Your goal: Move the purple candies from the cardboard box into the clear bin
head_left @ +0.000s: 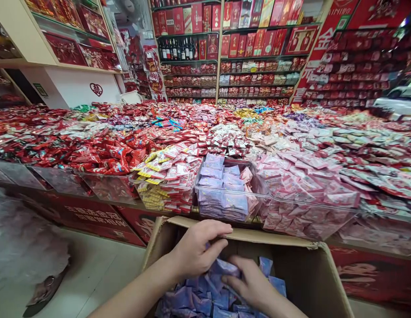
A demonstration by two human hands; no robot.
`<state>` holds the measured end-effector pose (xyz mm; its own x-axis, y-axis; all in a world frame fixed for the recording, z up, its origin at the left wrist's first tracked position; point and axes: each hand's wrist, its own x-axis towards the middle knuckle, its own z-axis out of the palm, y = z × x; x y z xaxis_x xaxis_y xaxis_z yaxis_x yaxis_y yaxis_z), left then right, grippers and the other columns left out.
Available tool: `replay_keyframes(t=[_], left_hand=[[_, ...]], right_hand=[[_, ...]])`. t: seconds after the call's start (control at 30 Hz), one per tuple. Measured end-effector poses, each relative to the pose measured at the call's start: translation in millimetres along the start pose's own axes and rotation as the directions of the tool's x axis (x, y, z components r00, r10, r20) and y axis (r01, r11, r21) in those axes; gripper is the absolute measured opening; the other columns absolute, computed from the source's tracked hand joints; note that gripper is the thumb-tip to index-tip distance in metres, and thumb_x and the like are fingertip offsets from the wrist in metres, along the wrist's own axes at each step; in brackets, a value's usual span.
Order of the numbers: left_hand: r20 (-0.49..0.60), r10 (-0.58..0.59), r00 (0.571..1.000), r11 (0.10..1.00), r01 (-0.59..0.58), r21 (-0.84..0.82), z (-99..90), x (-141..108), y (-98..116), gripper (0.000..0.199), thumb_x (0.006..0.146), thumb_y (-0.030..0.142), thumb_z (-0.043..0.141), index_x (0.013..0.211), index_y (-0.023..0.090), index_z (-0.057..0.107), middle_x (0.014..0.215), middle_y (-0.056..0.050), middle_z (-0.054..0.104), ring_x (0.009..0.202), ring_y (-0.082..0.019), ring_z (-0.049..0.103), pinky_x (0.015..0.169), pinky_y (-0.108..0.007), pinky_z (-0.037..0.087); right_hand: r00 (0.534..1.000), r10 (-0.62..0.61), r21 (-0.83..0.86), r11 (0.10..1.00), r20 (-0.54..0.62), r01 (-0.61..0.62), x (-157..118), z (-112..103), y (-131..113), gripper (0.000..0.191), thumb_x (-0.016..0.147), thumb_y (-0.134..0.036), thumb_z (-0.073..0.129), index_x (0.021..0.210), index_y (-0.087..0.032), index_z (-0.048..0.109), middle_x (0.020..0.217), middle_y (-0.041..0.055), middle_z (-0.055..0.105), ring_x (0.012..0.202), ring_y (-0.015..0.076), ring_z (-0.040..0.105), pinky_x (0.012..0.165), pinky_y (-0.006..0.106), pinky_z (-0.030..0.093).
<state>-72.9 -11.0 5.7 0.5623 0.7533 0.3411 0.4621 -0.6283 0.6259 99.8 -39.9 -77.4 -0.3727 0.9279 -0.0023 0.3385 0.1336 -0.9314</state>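
Inside an open cardboard box (331, 274) lie many small purple candy packets (184, 298). My left hand (200, 247) is over the box's far part, fingers curled with a bit of purple wrapper showing between them. Lower and to the right, my right hand (250, 280) pinches a purple packet (227, 268) between thumb and fingers, close beneath the left hand. Just beyond the box stands a clear plastic bin (230, 193). It holds stacked rows of lilac packets (210, 182), with pink packets along its right side.
Neighbouring bins hold yellow-and-white packets (165, 165), red packets (106, 159) and pink packets (301, 181). Behind them, a wide display of sweets reaches back to shelves (187, 62) of boxes and bottles. At the left, a person's sandalled foot (43, 291) stands on the tiled floor.
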Motion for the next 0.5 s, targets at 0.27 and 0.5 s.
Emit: replay_keyframes(t=[0.27,0.5], left_hand=[[0.333,-0.241,0.912,0.580,0.410,-0.704,10.3,-1,30,0.062,0.069,0.027,0.062,0.125,0.026,0.033,0.124,-0.009,0.044,0.106,-0.020,0.048,0.084,-0.031,0.043],[0.356,-0.521,0.776,0.179,0.506,-0.844,33.2,0,24,0.033,0.067,0.033,0.063,0.096,0.019,0.054,0.075,0.001,0.060,0.053,-0.008,0.054,0.047,-0.020,0.047]], right_hand=[[0.978,0.208,0.320,0.927,-0.002,-0.197,-29,-40,-61,0.025,0.068,-0.039,0.059,0.079,-0.017,0.055,0.072,0.0003,0.055,0.066,0.0133,0.049,0.059,0.022,0.040],[0.954,0.275,0.364,0.906,-0.117,-0.217,-22,-23,-58,0.031,0.078,-0.045,0.044,0.092,-0.018,0.049,0.070,-0.0005,0.052,0.058,0.0102,0.046,0.051,0.020,0.038]])
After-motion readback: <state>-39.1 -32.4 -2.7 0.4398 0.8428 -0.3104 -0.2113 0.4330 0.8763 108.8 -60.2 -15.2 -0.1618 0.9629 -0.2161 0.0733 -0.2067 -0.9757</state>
